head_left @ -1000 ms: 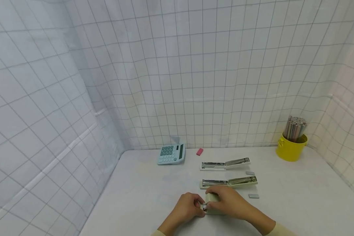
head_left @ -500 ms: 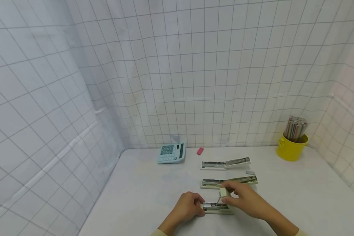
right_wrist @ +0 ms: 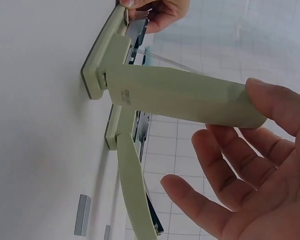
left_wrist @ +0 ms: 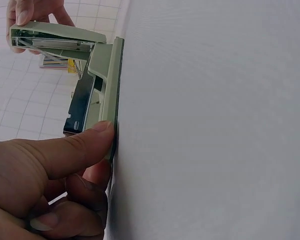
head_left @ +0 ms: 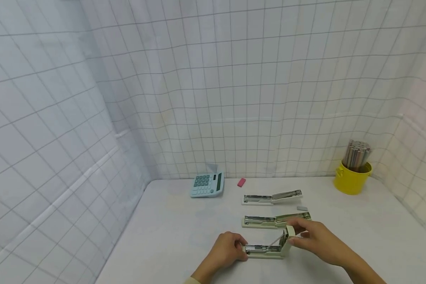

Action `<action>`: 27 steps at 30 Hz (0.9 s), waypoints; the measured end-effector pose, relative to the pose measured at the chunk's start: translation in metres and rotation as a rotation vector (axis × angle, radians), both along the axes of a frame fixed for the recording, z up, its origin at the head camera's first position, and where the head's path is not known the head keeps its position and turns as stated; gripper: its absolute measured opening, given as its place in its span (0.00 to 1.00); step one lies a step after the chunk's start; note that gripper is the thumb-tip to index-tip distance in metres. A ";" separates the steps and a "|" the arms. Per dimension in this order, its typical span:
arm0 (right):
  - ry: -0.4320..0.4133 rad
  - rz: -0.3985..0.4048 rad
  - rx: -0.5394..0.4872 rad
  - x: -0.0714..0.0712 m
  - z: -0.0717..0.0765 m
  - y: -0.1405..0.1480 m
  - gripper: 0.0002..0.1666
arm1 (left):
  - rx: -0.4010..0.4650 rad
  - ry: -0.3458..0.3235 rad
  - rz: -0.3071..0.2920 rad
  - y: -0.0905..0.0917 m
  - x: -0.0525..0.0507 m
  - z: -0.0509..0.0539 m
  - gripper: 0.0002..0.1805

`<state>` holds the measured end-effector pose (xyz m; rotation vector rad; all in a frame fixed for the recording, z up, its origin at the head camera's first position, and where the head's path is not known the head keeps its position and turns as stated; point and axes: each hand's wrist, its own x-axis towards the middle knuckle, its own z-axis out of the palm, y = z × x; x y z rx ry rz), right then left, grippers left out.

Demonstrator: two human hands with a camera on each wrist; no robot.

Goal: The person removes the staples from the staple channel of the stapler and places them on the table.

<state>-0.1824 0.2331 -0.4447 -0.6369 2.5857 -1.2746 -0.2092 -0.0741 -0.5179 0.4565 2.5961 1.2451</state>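
Note:
A pale green stapler (head_left: pixel 266 256) lies nearest on the table, its top cover (right_wrist: pixel 180 95) swung up to about upright. A thin spring runs from the cover to the metal magazine. My left hand (head_left: pixel 228 249) pinches the front end of the base between thumb and fingers, as the left wrist view shows closely. With thumb and fingertips my right hand (head_left: pixel 314 239) pinches the cover's raised end. Just behind lies a second pale green stapler (head_left: pixel 259 225), opened out. Beyond it is a white stapler (head_left: pixel 257 202), also opened out.
Two grey staple strips (right_wrist: pixel 82 215) lie right of the staplers; my right hand hides one in the head view. At the back are a light blue calculator (head_left: pixel 206 185), a pink eraser (head_left: pixel 241 182) and a yellow bucket (head_left: pixel 349 182) of pencils (head_left: pixel 356 156).
My right hand has swung the nearest stapler's cover up and to the right, from nearly closed to upright, uncovering the magazine and spring. My left hand has stayed on the base.

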 end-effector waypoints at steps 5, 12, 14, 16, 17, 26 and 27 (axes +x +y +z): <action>-0.008 -0.019 0.034 0.003 0.002 0.012 0.26 | 0.008 -0.003 0.006 0.001 0.001 -0.001 0.13; -0.036 -0.027 0.016 0.004 -0.009 0.037 0.26 | -0.011 -0.011 0.019 0.001 0.002 0.000 0.13; -0.028 -0.029 0.026 0.006 -0.014 0.045 0.25 | -0.014 -0.011 0.019 0.001 0.002 0.001 0.13; -0.007 -0.035 0.057 0.007 -0.020 0.052 0.23 | -0.011 -0.013 0.019 0.001 0.002 0.001 0.13; -0.004 -0.043 0.080 0.007 -0.023 0.055 0.22 | -0.012 -0.012 0.018 0.001 0.002 0.001 0.13; -0.030 -0.169 0.330 0.004 -0.044 0.060 0.23 | -0.008 -0.016 0.024 0.001 0.003 0.003 0.13; -0.033 -0.178 0.341 0.004 -0.045 0.059 0.23 | -0.008 -0.018 0.024 0.001 0.003 0.003 0.13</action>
